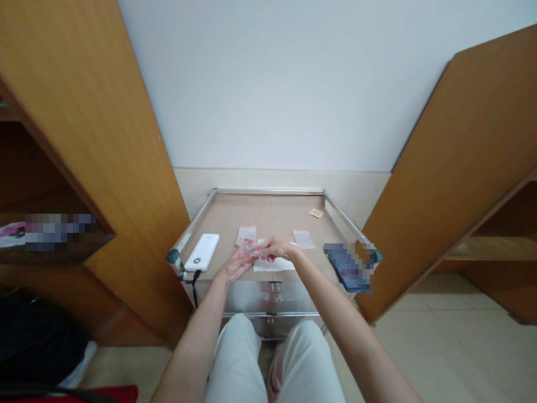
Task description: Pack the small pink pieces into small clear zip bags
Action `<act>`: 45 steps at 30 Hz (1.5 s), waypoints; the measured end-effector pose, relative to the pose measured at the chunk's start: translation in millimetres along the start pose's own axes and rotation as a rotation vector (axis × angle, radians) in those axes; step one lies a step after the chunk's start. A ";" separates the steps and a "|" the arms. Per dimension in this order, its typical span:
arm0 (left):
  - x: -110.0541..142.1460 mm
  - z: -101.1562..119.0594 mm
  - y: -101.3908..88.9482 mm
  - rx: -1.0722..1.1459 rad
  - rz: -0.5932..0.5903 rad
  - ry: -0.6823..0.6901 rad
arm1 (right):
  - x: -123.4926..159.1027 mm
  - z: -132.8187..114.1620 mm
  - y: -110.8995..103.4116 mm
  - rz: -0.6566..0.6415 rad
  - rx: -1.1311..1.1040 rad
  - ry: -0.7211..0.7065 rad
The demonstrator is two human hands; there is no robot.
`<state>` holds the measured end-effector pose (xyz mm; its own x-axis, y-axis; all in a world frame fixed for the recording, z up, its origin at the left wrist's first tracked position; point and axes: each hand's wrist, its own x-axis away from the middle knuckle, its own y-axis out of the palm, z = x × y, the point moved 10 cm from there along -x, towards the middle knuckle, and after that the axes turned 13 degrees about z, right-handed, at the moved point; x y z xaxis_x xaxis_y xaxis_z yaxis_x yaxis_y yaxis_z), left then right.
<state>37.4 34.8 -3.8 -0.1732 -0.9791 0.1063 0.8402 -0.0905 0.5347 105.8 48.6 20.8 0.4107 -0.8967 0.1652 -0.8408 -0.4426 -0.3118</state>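
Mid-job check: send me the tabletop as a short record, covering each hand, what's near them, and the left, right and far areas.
Left hand: at a clear plastic piece; exact grip unclear
Right hand: fingers on the same piece
Below right hand: white sheet
Beyond hands: clear packet; another, whitish packet to its right
Left side: white device, black cord
Right side: dark object, pixelated
Far right: small tan card

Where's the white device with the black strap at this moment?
In the head view, the white device lies on the left of the tabletop, beside the metal rail and left of the left hand.
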 end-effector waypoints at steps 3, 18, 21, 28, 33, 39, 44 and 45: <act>-2.4 -0.4 -3.7 0.020 0.020 0.007 | 2.0 -0.6 -0.7 0.014 -0.016 -0.003; -8.5 -1.1 -15.7 0.209 0.116 -0.005 | 3.2 -2.9 -42.5 0.350 -0.174 -0.092; -9.5 -2.1 -17.0 0.220 0.120 -0.012 | 3.8 10.5 -63.3 0.613 -0.338 -0.106; -12.2 -3.7 -19.0 0.215 0.103 -0.008 | -2.3 53.6 -68.8 0.926 -0.774 -0.090; -14.1 -3.8 -19.5 0.210 0.082 0.005 | -15.0 69.5 -61.6 0.970 -0.971 -0.053; -15.3 -4.2 -20.6 0.195 0.079 0.012 | -18.1 72.9 -51.0 0.964 -0.973 0.001; -14.3 -2.9 -19.2 0.207 0.076 0.014 | -15.9 75.5 -41.6 0.932 -0.991 0.067; -14.1 -2.9 -19.0 0.209 0.079 0.011 | -15.6 75.1 -40.4 0.925 -0.999 0.065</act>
<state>25.4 49.8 -17.8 -0.1045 -0.9837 0.1467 0.7261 0.0253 0.6871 159.8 79.6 -39.4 -0.4306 -0.8443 0.3188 -0.7032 0.5353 0.4679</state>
